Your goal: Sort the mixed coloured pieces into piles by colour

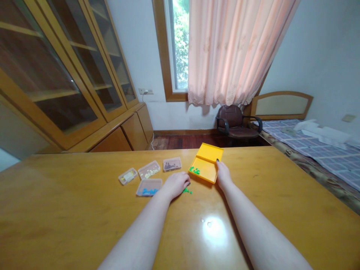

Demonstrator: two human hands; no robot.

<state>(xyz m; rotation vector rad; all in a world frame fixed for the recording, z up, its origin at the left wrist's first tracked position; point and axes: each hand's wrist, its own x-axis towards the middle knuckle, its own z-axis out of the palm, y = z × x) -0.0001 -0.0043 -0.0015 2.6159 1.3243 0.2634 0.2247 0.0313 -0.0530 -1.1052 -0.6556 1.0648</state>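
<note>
Green leaves (181, 35) show through the window (180, 56), which has a wooden frame (176, 97). A pink curtain (233, 48) hangs over its right part, and the wall (149, 52) around it is pale. Left of the window, a cabinet (77, 67) has 3 glass doors (77, 30), with shelves (84, 45) behind them, above low wooden doors (134, 131). Between the cabinet and window sits a socket (150, 91) with a plug (145, 92) in it. Below the window are a skirting (185, 132) and a dark red floor (180, 141). Below and right of it stands a brown chair (242, 132) with 2 black arms (261, 123); farther right is a bed (284, 105) with a checked sheet (309, 150). On the window's near side, a table (270, 210) reflects a bright glare (215, 231).
</note>
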